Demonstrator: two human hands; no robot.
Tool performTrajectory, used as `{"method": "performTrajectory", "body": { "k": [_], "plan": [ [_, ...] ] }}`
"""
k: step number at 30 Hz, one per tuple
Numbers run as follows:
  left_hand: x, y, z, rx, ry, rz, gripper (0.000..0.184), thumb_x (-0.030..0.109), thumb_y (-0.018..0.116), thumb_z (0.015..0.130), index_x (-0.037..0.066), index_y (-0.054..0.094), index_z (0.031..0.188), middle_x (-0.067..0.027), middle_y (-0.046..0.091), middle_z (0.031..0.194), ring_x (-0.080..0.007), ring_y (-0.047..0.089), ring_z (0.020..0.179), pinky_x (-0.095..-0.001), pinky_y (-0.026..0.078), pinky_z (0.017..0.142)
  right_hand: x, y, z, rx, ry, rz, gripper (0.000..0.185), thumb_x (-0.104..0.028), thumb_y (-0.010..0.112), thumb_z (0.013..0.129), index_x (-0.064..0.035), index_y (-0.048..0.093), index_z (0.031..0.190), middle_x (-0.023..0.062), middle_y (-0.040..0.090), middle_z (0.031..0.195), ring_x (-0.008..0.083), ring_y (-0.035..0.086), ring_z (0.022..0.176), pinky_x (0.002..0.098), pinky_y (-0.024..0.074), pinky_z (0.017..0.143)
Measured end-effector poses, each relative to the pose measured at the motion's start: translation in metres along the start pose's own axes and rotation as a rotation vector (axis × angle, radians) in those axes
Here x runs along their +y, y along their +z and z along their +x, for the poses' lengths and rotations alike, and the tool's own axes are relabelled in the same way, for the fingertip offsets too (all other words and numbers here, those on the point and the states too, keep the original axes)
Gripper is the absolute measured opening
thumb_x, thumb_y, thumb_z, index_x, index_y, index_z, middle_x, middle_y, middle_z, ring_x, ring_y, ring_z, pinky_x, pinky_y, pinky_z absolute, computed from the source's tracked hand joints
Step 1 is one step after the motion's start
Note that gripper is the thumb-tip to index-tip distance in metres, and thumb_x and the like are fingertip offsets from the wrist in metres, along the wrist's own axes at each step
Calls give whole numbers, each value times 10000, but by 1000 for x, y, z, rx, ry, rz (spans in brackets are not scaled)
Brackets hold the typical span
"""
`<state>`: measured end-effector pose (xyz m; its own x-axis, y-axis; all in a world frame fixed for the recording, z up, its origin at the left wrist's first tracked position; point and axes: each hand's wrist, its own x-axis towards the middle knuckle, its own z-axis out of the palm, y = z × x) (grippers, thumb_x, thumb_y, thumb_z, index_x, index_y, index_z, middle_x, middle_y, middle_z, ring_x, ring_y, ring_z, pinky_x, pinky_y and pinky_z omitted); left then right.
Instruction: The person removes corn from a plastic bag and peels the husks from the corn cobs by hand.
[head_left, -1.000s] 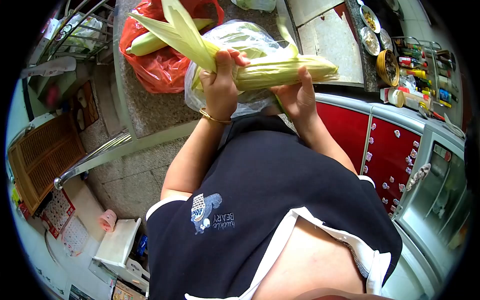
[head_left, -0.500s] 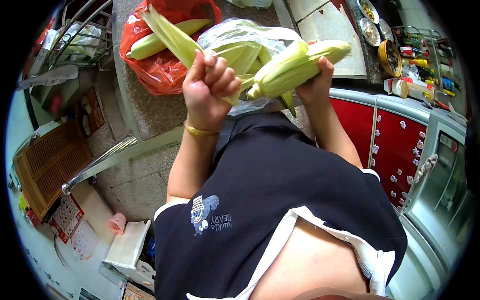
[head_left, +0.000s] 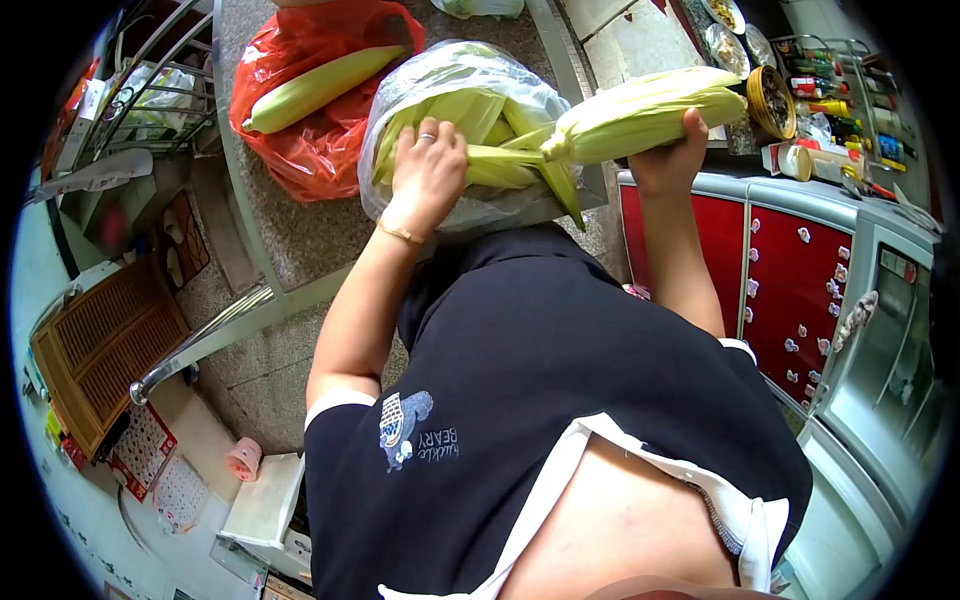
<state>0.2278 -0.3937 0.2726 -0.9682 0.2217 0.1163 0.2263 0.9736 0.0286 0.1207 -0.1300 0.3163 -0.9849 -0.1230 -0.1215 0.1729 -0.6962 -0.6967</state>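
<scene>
My right hand (head_left: 672, 160) is closed round an ear of corn (head_left: 645, 118) in pale green husk, its stem end pointing left. My left hand (head_left: 430, 172) is over the clear plastic bag (head_left: 540, 88), its fingers curled down on the loose green husks (head_left: 455, 108) in it. Strips of husk stretch from beside my left hand to the stem end of the ear, and one long piece hangs over the bag's edge. Left of this bag, another ear in husk (head_left: 325, 90) lies on a red plastic bag (head_left: 300, 165).
Both bags sit on a speckled stone counter (head_left: 295, 232). Dishes (head_left: 727, 50), a round basket (head_left: 772, 102) and a rack of bottles (head_left: 835, 100) stand at the upper right. Below them is a red cabinet (head_left: 790, 290). A metal rack (head_left: 165, 85) is at the upper left.
My left hand has moved down to the clear bag with the husk it had pulled outward. My right hand has carried the ear to the right, away from the bag.
</scene>
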Motion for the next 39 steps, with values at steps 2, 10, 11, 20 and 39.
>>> {"method": "performTrajectory", "body": {
  "k": [2,10,11,20,39],
  "plan": [
    [0,12,0,79,6,190,305,146,633,778,44,600,1063,-128,592,1021,-263,579,972,-368,458,848,2,6,-5,-75,116,73,610,-346,677,760,-35,465,1239,181,564,1140,344,555,1084,561,415,989],
    [36,-81,21,3,-231,-1413,330,233,618,912,13,598,1157,-100,665,954,-115,606,886,-247,490,736,16,22,-21,-231,206,48,643,-274,683,766,-70,394,1303,187,534,1158,324,513,1141,579,340,1050],
    [41,-80,22,8,-235,-1411,330,233,618,912,13,598,1157,-100,665,954,-115,606,886,-247,490,736,19,27,-24,-241,198,6,668,-253,695,761,-91,371,1322,176,531,1152,312,509,1144,558,350,1049],
    [51,-68,14,293,-373,-1416,183,131,636,887,16,634,1029,-66,651,914,-112,623,799,-271,526,684,33,51,-38,-153,193,-95,624,-246,708,793,-64,388,1298,132,531,1129,265,535,1082,426,435,975],
    [43,-79,49,520,-205,-1299,143,148,607,874,15,611,926,-56,620,823,-145,603,757,-262,498,649,51,73,-54,-178,212,-169,498,5,708,775,-41,455,1202,75,576,1088,193,570,1016,333,479,907]
  ]
}}
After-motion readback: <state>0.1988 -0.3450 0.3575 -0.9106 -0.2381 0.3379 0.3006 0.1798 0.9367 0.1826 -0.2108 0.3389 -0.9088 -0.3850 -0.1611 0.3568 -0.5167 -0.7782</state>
